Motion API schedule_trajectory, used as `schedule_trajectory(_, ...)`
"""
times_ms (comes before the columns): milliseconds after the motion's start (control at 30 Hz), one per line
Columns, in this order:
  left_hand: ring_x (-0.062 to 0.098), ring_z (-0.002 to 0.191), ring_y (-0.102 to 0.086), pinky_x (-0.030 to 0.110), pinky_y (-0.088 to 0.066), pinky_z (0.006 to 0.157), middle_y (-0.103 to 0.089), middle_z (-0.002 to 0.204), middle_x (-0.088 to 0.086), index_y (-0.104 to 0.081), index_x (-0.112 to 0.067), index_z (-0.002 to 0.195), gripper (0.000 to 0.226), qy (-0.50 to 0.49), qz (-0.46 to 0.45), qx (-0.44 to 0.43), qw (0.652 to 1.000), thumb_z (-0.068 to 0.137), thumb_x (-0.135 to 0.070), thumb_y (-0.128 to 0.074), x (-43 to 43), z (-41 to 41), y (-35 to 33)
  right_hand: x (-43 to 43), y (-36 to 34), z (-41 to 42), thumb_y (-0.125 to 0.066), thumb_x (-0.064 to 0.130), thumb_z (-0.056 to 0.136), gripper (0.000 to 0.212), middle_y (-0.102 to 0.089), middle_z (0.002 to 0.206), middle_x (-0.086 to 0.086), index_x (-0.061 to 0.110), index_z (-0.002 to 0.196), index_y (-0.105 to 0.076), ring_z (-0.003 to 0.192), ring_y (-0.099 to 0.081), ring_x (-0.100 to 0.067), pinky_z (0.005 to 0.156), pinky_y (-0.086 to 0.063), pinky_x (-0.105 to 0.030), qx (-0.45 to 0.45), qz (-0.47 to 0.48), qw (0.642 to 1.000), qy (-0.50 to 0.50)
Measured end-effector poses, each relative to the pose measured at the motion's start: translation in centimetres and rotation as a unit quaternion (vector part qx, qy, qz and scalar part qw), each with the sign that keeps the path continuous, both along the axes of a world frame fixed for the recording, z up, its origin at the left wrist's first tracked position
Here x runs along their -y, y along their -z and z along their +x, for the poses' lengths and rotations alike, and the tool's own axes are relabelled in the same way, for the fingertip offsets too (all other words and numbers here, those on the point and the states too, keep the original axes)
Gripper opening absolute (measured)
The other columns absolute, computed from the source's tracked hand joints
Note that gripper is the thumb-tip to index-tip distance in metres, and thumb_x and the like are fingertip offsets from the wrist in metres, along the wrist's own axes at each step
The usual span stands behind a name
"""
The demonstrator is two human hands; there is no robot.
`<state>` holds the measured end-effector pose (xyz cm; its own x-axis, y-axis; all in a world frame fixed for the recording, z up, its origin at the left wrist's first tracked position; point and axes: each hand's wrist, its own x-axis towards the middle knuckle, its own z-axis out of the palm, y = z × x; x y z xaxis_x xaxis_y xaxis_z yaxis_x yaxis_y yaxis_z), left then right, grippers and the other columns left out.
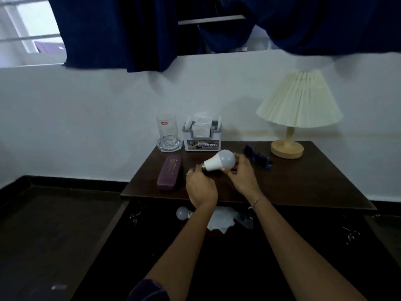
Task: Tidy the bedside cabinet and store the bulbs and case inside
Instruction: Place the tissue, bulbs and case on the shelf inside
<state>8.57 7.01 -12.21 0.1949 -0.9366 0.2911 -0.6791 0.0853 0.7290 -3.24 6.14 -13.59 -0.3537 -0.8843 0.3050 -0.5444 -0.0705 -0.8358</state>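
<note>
dark cabinet top (303,183), bulb (221,160) between hands (223,181)

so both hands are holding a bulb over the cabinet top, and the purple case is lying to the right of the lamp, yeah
Not quite. The head view shows the left hand and right hand holding the bulb over the cabinet top, but the purple case lies to the left of the lamp, on the far side of the hands from it.
</note>
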Motion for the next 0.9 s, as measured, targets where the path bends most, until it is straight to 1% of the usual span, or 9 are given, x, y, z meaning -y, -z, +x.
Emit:
schedule_trajectory(133,0.029,0.111,-0.056,0.035,-0.043,0.093,-0.06,0.117,0.014,-0.057,-0.008,0.123,0.041,0.003,-0.013,0.007,1.0,0.086,0.001,-0.041,0.0,-0.2,0.2,0.2,-0.1,-0.3,-0.071,0.021,0.079,0.053,-0.047,0.13,-0.014,0.009,0.123,-0.043,0.115,-0.052,-0.028,0.099,-0.045,-0.043,-0.002,-0.002,1.0,0.012)
schedule_trajectory(200,0.029,0.11,-0.056,0.035,-0.043,0.093,-0.06,0.116,0.014,-0.059,-0.008,0.12,0.039,0.0,-0.013,0.007,1.0,0.086,0.0,-0.042,0.1,-0.1,0.4,0.2,-0.1,-0.3,-0.071,0.022,0.079,0.053,-0.05,0.128,-0.015,0.009,0.122,-0.044,0.112,-0.053,-0.029,0.097,-0.045,-0.044,-0.001,0.003,1.0,0.019)
schedule_trajectory(367,0.03,0.108,-0.059,0.035,-0.045,0.091,-0.061,0.114,0.015,-0.062,-0.006,0.112,0.032,0.005,-0.015,0.006,1.0,0.086,-0.001,-0.045,0.1,0.0,0.4,0.2,-0.2,-0.3,-0.071,0.023,0.078,0.053,-0.056,0.124,-0.017,0.007,0.122,-0.047,0.109,-0.057,-0.03,0.096,-0.046,-0.042,0.002,-0.002,0.999,0.037)
schedule_trajectory(567,0.032,0.107,-0.06,0.037,-0.046,0.092,-0.064,0.114,0.016,-0.064,-0.008,0.111,0.033,0.018,-0.003,-0.009,1.0,0.084,-0.001,-0.047,-0.1,0.2,0.3,-0.8,-0.6,0.0,-0.07,0.022,0.079,0.051,-0.061,0.12,-0.019,0.004,0.123,-0.051,0.108,-0.059,-0.03,0.096,-0.046,-0.037,0.017,-0.017,0.997,0.072)
schedule_trajectory(600,0.032,0.108,-0.06,0.037,-0.046,0.093,-0.064,0.114,0.016,-0.065,-0.008,0.113,0.034,0.02,0.001,-0.022,1.0,0.084,-0.001,-0.048,-0.1,0.4,0.3,-0.9,-0.6,0.1,-0.07,0.022,0.08,0.05,-0.062,0.119,-0.019,0.004,0.123,-0.052,0.108,-0.059,-0.029,0.096,-0.046,-0.036,0.033,-0.018,0.997,0.071)
schedule_trajectory(667,0.032,0.108,-0.06,0.036,-0.046,0.093,-0.066,0.114,0.016,-0.065,-0.01,0.114,0.035,0.021,-0.003,-0.046,0.999,0.084,-0.001,-0.048,-0.3,0.7,0.1,-0.7,-0.5,0.0,-0.069,0.022,0.081,0.048,-0.063,0.116,-0.019,0.004,0.123,-0.054,0.106,-0.06,-0.029,0.096,-0.049,-0.041,0.079,-0.023,0.994,0.068)
schedule_trajectory(733,0.033,0.106,-0.061,0.034,-0.048,0.09,-0.068,0.111,0.016,-0.066,-0.011,0.113,0.034,0.02,-0.012,-0.075,0.997,0.086,-0.003,-0.047,-0.7,0.8,0.0,-0.8,-0.5,-0.1,-0.067,0.021,0.083,0.045,-0.064,0.113,-0.019,0.002,0.122,-0.055,0.104,-0.061,-0.028,0.093,-0.051,-0.043,0.124,-0.034,0.989,0.079)
schedule_trajectory(800,0.032,0.106,-0.062,0.033,-0.048,0.088,-0.069,0.111,0.015,-0.067,-0.012,0.114,0.032,0.02,-0.013,-0.105,0.994,0.089,-0.007,-0.048,-0.9,0.8,-0.1,-1.1,-0.6,-0.2,-0.063,0.017,0.086,0.041,-0.063,0.109,-0.016,0.0,0.122,-0.055,0.101,-0.06,-0.024,0.089,-0.053,-0.037,0.177,-0.048,0.979,0.087)
schedule_trajectory(900,0.03,0.107,-0.062,0.032,-0.046,0.091,-0.069,0.113,0.014,-0.066,-0.012,0.116,0.031,0.018,-0.008,-0.149,0.989,0.089,-0.012,-0.05,-0.7,0.9,-0.3,-1.9,-0.6,-0.4,-0.058,0.01,0.088,0.037,-0.055,0.101,-0.01,-0.003,0.123,-0.054,0.095,-0.057,-0.02,0.078,-0.054,-0.028,0.242,-0.053,0.966,0.072)
